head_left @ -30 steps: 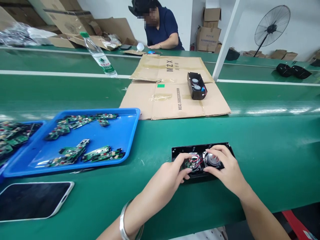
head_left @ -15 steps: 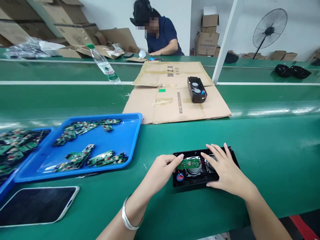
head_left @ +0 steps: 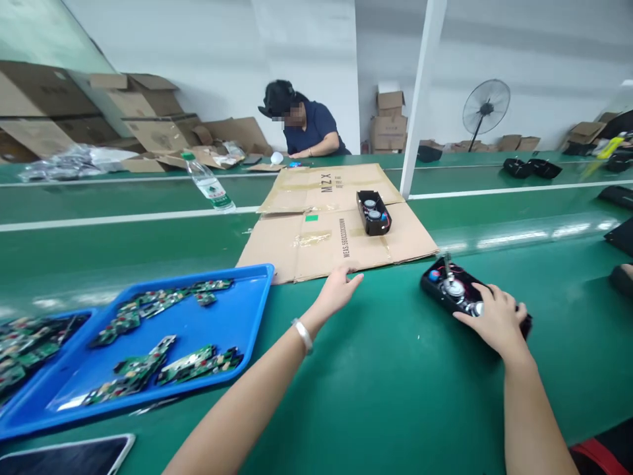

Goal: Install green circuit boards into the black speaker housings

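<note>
My right fingers [head_left: 497, 320] grip the speaker box [head_left: 445, 290] by its near end, its open side up beneath them. My left fingers [head_left: 339, 290] are empty and loosely spread, just beside the cardboard's [head_left: 321, 231] near edge, with the blue tray [head_left: 227, 330] off to their left.

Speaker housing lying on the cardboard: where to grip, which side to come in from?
I'd pinch the black housing across its two long side walls, coming from above. It lies open side up on the cardboard, long walls standing exposed on both sides; inside, the round drivers face up uncovered, so keep fingertips outside.
</note>
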A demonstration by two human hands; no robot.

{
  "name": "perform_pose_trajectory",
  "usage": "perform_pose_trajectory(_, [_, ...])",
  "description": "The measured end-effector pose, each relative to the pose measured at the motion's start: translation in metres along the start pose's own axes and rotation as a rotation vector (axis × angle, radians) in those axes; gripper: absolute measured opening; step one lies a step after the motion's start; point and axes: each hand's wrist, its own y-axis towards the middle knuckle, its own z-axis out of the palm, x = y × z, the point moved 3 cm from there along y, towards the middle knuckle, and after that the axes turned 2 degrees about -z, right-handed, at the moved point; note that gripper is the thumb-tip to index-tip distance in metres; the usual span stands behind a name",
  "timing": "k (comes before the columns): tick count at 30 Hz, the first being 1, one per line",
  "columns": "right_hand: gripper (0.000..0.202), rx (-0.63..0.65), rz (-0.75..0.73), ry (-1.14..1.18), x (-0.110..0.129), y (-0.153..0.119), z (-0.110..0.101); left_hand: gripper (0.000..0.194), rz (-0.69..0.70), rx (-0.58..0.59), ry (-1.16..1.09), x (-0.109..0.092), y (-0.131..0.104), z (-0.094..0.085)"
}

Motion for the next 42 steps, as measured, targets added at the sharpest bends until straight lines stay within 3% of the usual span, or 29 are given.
perform_pose_trajectory(3, [0.06, -0.072, 0.381, -0.068, -0.034, 0.002, 0.004, 0.041, 0.078, -0.056, 0.109, -0.003, 0.051, 0.021])
perform_pose_trajectory(5, [0.057, -0.132, 0.466, -0.055, -0.041, 0.001, 0.004, 0.05, 0.158, -0.086, 0.18, -0.011, 0.081, 0.032])
perform_pose_trajectory(8, [0.045, -0.358, 0.361, -0.021, -0.03, 0.001, -0.002, 0.053, 0.243, -0.098, 0.277, -0.023, 0.119, 0.042])
perform_pose_trajectory(11, [0.036, -0.585, 0.133, 0.061, 0.001, 0.001, -0.007, 0.049, 0.236, -0.099, 0.369, -0.029, 0.148, 0.042])
perform_pose_trajectory(13, [0.032, -0.583, -0.047, 0.133, 0.027, 0.0, -0.005, 0.045, 0.21, -0.102, 0.428, -0.031, 0.16, 0.039])
perform_pose_trajectory(16, [0.026, -0.423, -0.208, 0.193, 0.059, -0.004, 0.004, 0.04, 0.173, -0.128, 0.504, -0.034, 0.163, 0.036])
perform_pose_trajectory(20, [0.027, -0.265, -0.257, 0.212, 0.077, -0.009, 0.015, 0.032, 0.157, -0.172, 0.581, -0.045, 0.134, 0.037])
perform_pose_trajectory(24, [0.036, -0.199, -0.266, 0.195, 0.077, -0.012, 0.017, 0.026, 0.222, -0.167, 0.611, -0.046, 0.07, 0.034])
perform_pose_trajectory(29, [0.061, -0.232, -0.325, 0.216, 0.086, -0.02, 0.005, 0.025, 0.288, -0.055, 0.521, -0.012, -0.011, 0.011])
perform_pose_trajectory(32, [0.072, -0.29, -0.42, 0.269, 0.103, -0.032, -0.003, 0.029, 0.357, 0.147, 0.306, 0.011, -0.049, -0.008])
perform_pose_trajectory(34, [0.053, -0.316, -0.555, 0.333, 0.118, -0.045, -0.008, 0.032, 0.397, 0.273, 0.124, 0.019, -0.074, -0.022])
perform_pose_trajectory(36, [0.023, -0.319, -0.7, 0.422, 0.133, -0.06, -0.012, 0.032, 0.368, 0.325, -0.054, 0.024, -0.096, -0.038])
perform_pose_trajectory(37, [0.016, -0.314, -0.756, 0.466, 0.139, -0.068, -0.015, 0.03, 0.327, 0.317, -0.132, 0.027, -0.106, -0.047])
perform_pose_trajectory(39, [0.023, -0.3, -0.822, 0.529, 0.148, -0.081, -0.021, 0.024, 0.221, 0.233, -0.233, 0.04, -0.119, -0.066])
perform_pose_trajectory(42, [0.031, -0.268, -0.873, 0.545, 0.153, -0.092, -0.029, 0.027, 0.016, -0.087, -0.057, 0.083, -0.13, -0.1])
